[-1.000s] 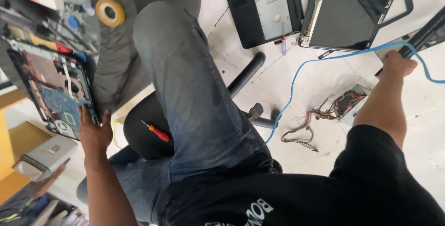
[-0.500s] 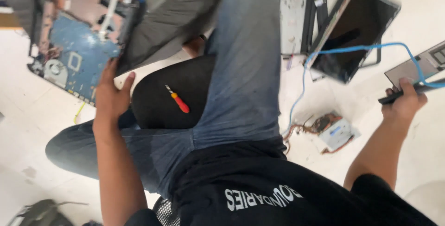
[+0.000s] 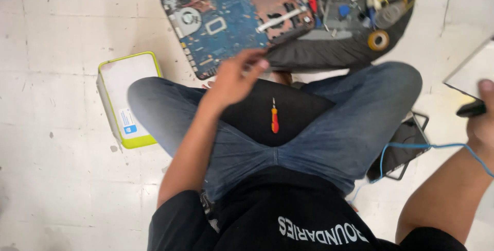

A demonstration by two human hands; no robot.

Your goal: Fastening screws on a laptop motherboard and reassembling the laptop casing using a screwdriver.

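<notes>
I sit cross-legged in blue jeans on a black seat [image 3: 298, 108]. A small red-and-orange screwdriver [image 3: 275, 118] lies on the seat between my legs. My left hand [image 3: 234, 78] reaches forward, blurred, with thumb and fingers at the near edge of an opened laptop base [image 3: 226, 24] whose blue circuit board and fan are exposed. My right hand [image 3: 483, 119] is at the right edge of view, closed on a slim black object [image 3: 469, 109] just under a grey panel [image 3: 476, 73]. A blue cable [image 3: 427, 146] crosses my right wrist.
A white box with a lime-green rim [image 3: 128, 96] lies on the tiled floor by my left knee. Beyond my knees a dark round seat holds several tools and a yellow tape roll [image 3: 379, 40]. A dark screen panel [image 3: 401, 150] lies under my right knee.
The view has swung round so the laptop base now sits straight ahead. My left hand stays at its edge. My right hand has come in closer, still closed on the black object.
</notes>
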